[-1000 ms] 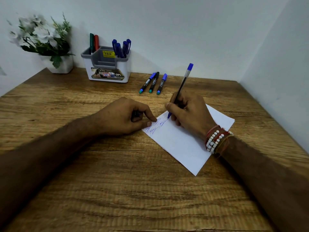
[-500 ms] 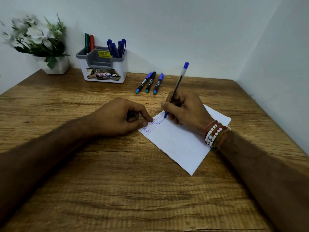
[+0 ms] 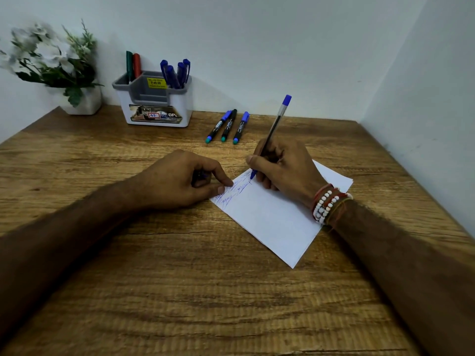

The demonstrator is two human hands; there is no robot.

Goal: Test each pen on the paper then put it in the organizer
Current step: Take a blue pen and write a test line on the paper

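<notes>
While left hand [image 3: 180, 178], clutching cap [image 3: 203, 175], pins paper [image 3: 277, 222] corner, right hand's [image 3: 285, 168] pen [image 3: 276, 123] writes.

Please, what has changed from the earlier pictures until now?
Almost nothing. The right hand still grips the clear blue-ended ballpoint pen, its tip on the white paper sheet. The left hand still pins the sheet's corner, curled round a small blue thing. The three black markers and the white-and-grey organizer stay put.

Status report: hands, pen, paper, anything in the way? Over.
Right hand grips clear blue-ended ballpoint pen, tip on white paper sheet. Left hand pins its corner, curled round small blue object. Nothing blocks grey-and-white organizer.
</notes>
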